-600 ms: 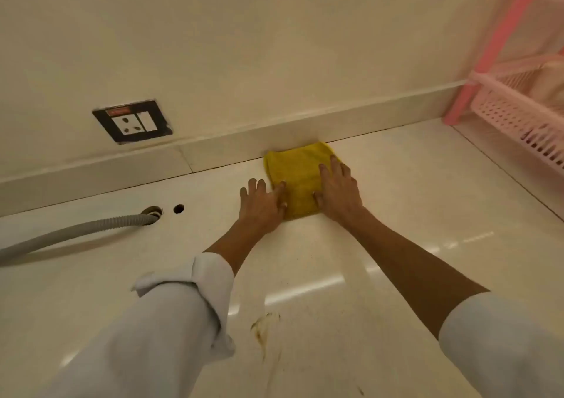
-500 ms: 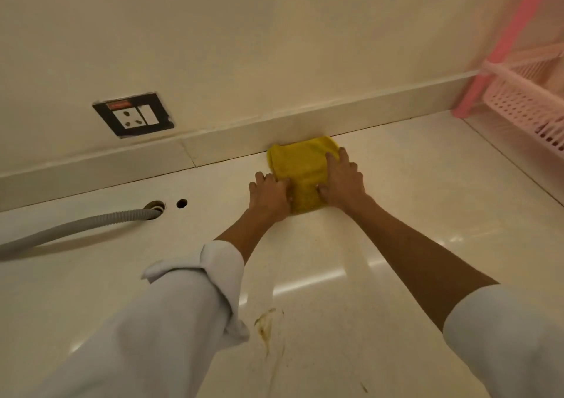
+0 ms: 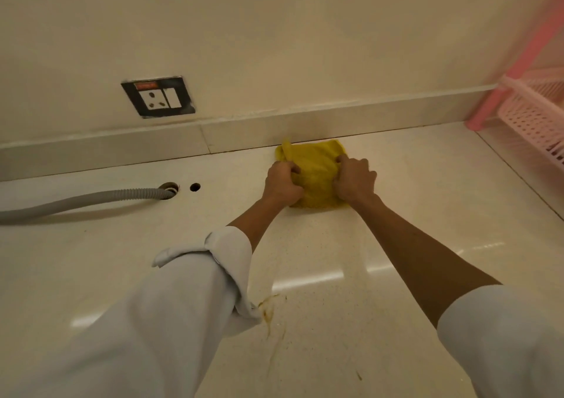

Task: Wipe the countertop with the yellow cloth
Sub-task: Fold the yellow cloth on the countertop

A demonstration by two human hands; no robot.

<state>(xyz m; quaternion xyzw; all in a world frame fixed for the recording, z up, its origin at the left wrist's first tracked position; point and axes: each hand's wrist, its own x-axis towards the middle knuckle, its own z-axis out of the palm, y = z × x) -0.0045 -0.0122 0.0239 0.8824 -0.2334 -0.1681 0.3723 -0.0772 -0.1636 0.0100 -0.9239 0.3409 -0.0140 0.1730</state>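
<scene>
The yellow cloth (image 3: 314,175) lies bunched on the glossy cream countertop (image 3: 412,214), close to the low backsplash ledge. My left hand (image 3: 282,182) grips its left side with fingers curled into the fabric. My right hand (image 3: 354,179) grips its right side the same way. Both arms reach forward from white rolled sleeves. A brown smear (image 3: 268,309) marks the countertop near me, beside my left sleeve.
A grey corrugated hose (image 3: 82,200) enters a hole in the counter at left, with a small second hole (image 3: 195,187) beside it. A black wall socket (image 3: 158,96) sits above the ledge. A pink plastic rack (image 3: 537,110) stands at the far right.
Both hands went from lying flat on the cloth to closing into fists on it, and the cloth bunched up between them.
</scene>
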